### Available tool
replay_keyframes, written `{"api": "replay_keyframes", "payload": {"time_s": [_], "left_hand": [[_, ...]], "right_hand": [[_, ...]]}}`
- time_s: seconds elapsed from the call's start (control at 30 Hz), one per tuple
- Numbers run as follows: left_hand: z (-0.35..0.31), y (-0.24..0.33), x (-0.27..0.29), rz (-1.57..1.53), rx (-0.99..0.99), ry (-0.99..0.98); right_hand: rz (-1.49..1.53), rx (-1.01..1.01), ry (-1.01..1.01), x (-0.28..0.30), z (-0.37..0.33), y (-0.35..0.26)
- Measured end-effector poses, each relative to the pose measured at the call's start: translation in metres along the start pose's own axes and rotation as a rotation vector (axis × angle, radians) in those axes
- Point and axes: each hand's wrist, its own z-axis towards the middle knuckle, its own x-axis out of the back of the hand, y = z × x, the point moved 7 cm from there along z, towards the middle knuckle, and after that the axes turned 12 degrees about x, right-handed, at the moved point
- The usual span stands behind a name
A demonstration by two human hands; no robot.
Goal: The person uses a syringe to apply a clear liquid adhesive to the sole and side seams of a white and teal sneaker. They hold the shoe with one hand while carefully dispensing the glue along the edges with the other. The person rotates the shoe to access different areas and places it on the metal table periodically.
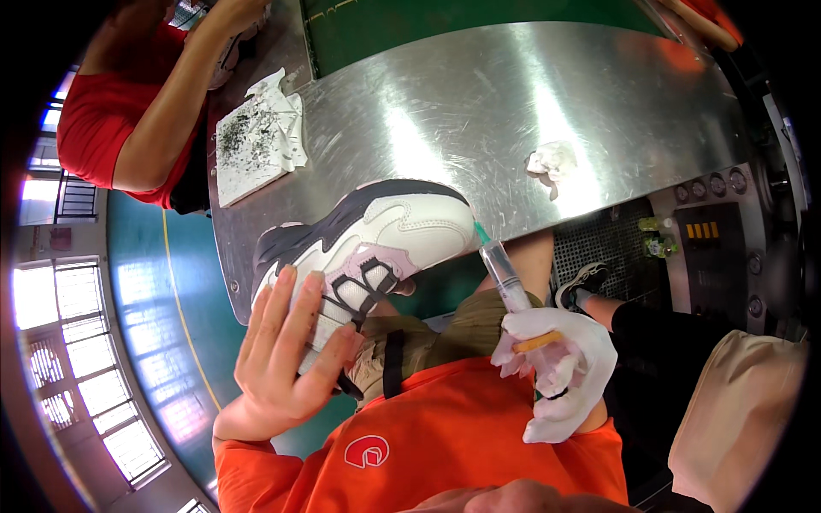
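Observation:
A white, dark-navy and pale-pink sneaker (410,224) lies tilted over the table's near edge, sole side away from me. My bare left hand (286,359) grips it near the ankle opening, fingers across the laces and upper. In a white glove, my right hand (564,372) is closed round a clear syringe (503,274). The syringe's green tip meets, or nearly meets, the sole edge at the toe. A short tan strip (539,341) shows among the gloved fingers; how it is held is unclear.
On the metal table (462,103) lie a crumpled white wad (554,162) and, at left, a white block with black specks (256,150). A person in red (141,128) works at far left; another arm (705,21) shows at far right. A beige cloth (735,410) hangs at right.

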Motion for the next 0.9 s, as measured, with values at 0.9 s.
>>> {"api": "replay_keyframes", "payload": {"time_s": [0.9], "left_hand": [[0.101, -0.091, -0.046, -0.579, 0.404, -0.645]], "right_hand": [[-0.017, 0.606, -0.228, 0.013, 0.029, 0.081]]}}
